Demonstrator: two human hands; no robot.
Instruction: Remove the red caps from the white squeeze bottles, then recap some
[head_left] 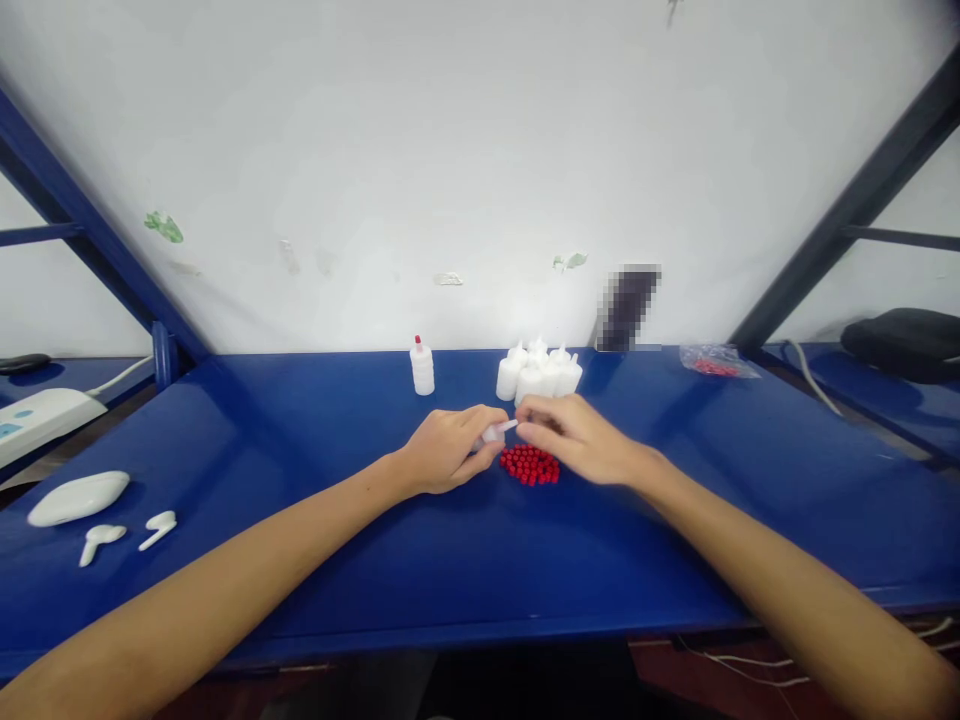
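Head cam here: left hand (454, 447) is clamped around a bottle (493, 434), tipped over so its nozzle (509, 425) points at the right hand (581, 437). Most of the bottle's body is buried behind the left fingers, so you only get a sliver of white. Right thumb and fingers are curled close in at the nozzle's tip, but I honestly can't tell if they're pinched on anything, since that spot is small and soft. Just below the grip, on the nearer side, there's a pile of red caps (529, 463) on the blue table (360, 570), its right edge right beside the right hand. Just beyond the grip is a tight bunch of white bottles (529, 383); the front ones cover the back ones, so good luck counting. Beyond and left of the grip stands one capped bottle (423, 372) with a red tip. Well off to the right, a clear bag (718, 361) has red bits in it, blurry through the plastic. Label-wise, a dark slab (628, 308) by the wall is pixelated into blocks, unreadable, and the blue marks on the power strip (45, 425), far left and cut off by the frame edge, are too tiny to read.
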